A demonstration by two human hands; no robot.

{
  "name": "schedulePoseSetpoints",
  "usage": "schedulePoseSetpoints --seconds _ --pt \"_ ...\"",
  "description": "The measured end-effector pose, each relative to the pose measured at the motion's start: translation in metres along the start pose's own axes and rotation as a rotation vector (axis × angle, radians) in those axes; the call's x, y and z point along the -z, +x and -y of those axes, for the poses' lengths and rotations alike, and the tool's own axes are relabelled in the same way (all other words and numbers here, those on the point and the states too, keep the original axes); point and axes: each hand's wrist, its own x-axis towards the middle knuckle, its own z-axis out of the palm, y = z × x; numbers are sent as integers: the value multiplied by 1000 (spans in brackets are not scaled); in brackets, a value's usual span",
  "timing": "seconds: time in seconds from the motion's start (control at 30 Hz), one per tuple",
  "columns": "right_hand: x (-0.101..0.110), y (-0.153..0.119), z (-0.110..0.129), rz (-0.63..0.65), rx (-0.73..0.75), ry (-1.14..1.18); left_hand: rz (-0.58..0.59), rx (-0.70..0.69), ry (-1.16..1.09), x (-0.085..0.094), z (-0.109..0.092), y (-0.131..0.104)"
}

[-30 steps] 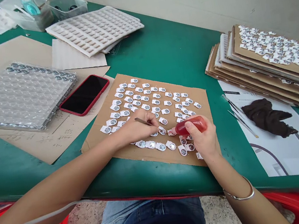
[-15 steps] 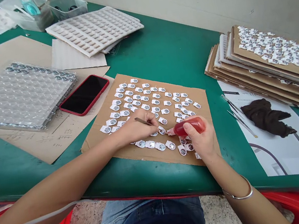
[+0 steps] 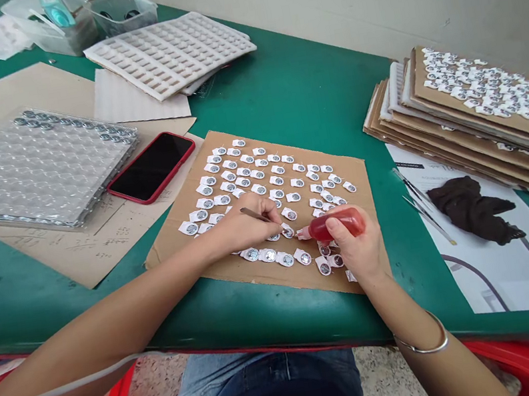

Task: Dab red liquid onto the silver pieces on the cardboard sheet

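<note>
My left hand [image 3: 243, 223] is closed around slim dark tweezers [image 3: 253, 213], their tips at a small white tab with a round dark emblem [image 3: 287, 230]. In my right hand [image 3: 360, 246] lies a red squeeze bottle [image 3: 337, 223], tilted nearly flat. Its pale nozzle [image 3: 303, 234] points left, close beside that tab; whether it touches cannot be made out. Both hands are over a brown cardboard sheet [image 3: 238, 282], where many similar tabs lie in loose rows. My left hand hides some of them.
A red-edged phone [image 3: 152, 168] and a clear blister tray [image 3: 37, 172] lie left. White foam trays [image 3: 169, 52] and plastic tubs [image 3: 124, 12] stand behind. At right are stacked cardboard sheets [image 3: 466, 130], metal tweezers [image 3: 426, 208] and a dark cloth [image 3: 472, 210] on paper.
Both hands hold nearly the same pose, with the tweezers and bottle nozzle still at the same tab. The whole view has shifted very slightly.
</note>
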Motion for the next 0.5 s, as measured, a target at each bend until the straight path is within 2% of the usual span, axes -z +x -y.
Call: schedulePoseSetpoints --seconds 0.5 --pt "-1 -1 -2 6 26 40 -3 -24 2 0 -2 0"
